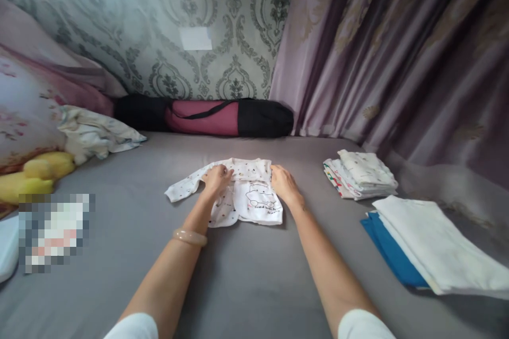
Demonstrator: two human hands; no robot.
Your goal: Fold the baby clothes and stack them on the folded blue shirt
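A small white baby shirt point(258, 198) with a scattered print and a line-drawn car picture lies on the grey bed sheet in front of me. One sleeve stretches out to the left; on the right, a sleeve seems folded across the chest. My left hand point(217, 177), below a pale bangle point(190, 237), is closed on the shirt near the base of the left sleeve. At the shirt's right edge, my right hand point(283, 183) has its fingers curled on the fabric, its fingertips partly hidden.
Folded clothes point(361, 172) are stacked at the right, with white cloth point(441, 243) over blue cloth point(393, 249) nearer me. A black and maroon long bag point(207, 116) lies along the wall. At left are crumpled cloth point(99, 132) and a yellow plush toy point(35, 175).
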